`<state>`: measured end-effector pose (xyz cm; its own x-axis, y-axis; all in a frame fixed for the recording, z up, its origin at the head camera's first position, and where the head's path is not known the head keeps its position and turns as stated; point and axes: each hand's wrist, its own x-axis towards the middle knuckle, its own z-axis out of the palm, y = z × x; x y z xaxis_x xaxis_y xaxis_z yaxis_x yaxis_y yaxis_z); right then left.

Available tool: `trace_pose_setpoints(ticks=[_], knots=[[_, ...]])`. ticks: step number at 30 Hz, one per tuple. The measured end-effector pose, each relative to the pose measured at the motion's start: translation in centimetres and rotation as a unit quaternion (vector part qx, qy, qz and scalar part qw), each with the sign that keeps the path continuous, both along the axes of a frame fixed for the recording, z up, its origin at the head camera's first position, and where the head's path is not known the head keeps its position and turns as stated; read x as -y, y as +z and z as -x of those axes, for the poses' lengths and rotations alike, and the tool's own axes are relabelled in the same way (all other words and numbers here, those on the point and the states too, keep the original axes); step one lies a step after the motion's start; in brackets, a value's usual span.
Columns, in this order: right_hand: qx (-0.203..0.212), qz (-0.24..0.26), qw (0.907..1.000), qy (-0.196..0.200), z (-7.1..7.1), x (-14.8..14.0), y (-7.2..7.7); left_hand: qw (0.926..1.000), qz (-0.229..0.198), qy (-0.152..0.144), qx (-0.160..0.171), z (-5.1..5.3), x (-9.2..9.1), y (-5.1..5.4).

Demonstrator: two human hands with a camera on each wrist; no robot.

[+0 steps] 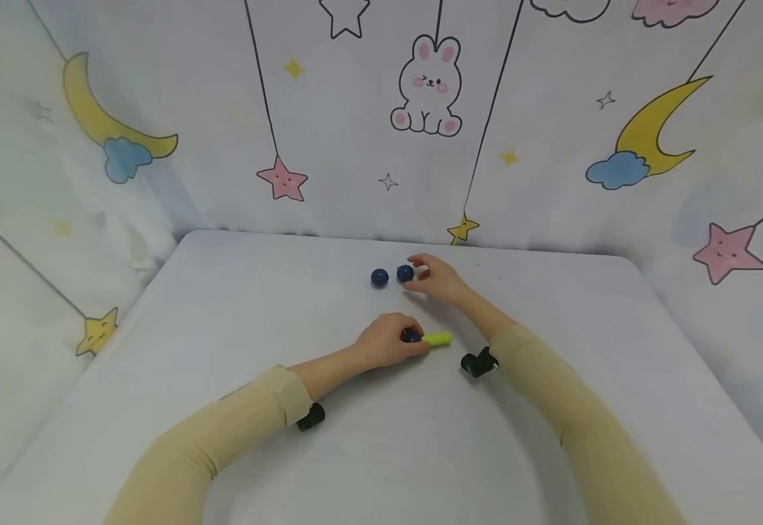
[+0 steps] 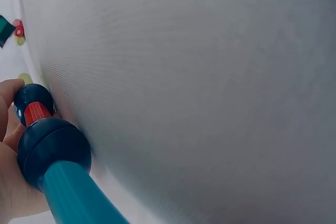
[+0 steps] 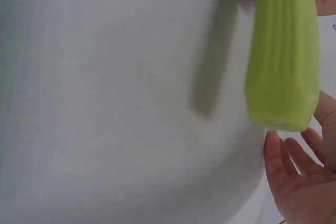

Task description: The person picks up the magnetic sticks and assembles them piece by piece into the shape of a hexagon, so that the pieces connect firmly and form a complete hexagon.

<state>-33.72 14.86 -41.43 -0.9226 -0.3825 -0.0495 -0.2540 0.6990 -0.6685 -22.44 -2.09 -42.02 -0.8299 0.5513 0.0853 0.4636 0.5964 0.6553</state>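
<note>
My left hand (image 1: 391, 340) curls round a dark blue ball (image 1: 411, 336), from which a yellow-green stick (image 1: 437, 339) points right. In the left wrist view, the left hand (image 2: 16, 182) is beside two dark blue balls (image 2: 54, 148) with a red piece (image 2: 37, 113) between them and a teal stick (image 2: 81, 195). Farther back, the right hand (image 1: 439, 281) has bent, parted fingers around the right side of another blue ball (image 1: 405, 273); a firm grip does not show. In the right wrist view, that hand (image 3: 304, 182) is spread beyond the yellow-green stick (image 3: 284, 56).
One more dark blue ball (image 1: 379, 278) lies just left of the right hand's ball on the white table (image 1: 257, 292). Black wrist devices show below the left cuff (image 1: 311, 416) and right cuff (image 1: 478, 362). A patterned cloth (image 1: 355, 109) hangs behind.
</note>
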Motion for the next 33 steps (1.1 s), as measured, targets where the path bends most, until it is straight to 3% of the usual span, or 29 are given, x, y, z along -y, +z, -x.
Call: trace_pose_setpoints(ticks=[3,7,16,25,33], knots=[[-0.013,-0.014,0.9998,0.009,0.3,0.2,0.2,0.9999,-0.009,-0.003,0.005,-0.2,-0.4,0.2],[-0.013,-0.014,0.9997,0.012,-0.3,-0.6,0.3,0.9999,-0.014,-0.008,0.004,-0.2,-0.7,0.2],[0.032,0.005,0.9992,0.025,-4.2,-5.2,0.2,1.0000,-0.005,0.007,-0.004,0.2,-0.4,-0.1],[0.045,0.014,0.9980,0.042,-8.3,-9.0,0.1,0.9998,-0.005,0.016,-0.005,0.5,0.1,-0.3],[0.053,0.039,0.9965,0.053,-10.0,-9.3,0.0,0.9997,-0.011,0.019,-0.005,0.6,0.2,-0.1]])
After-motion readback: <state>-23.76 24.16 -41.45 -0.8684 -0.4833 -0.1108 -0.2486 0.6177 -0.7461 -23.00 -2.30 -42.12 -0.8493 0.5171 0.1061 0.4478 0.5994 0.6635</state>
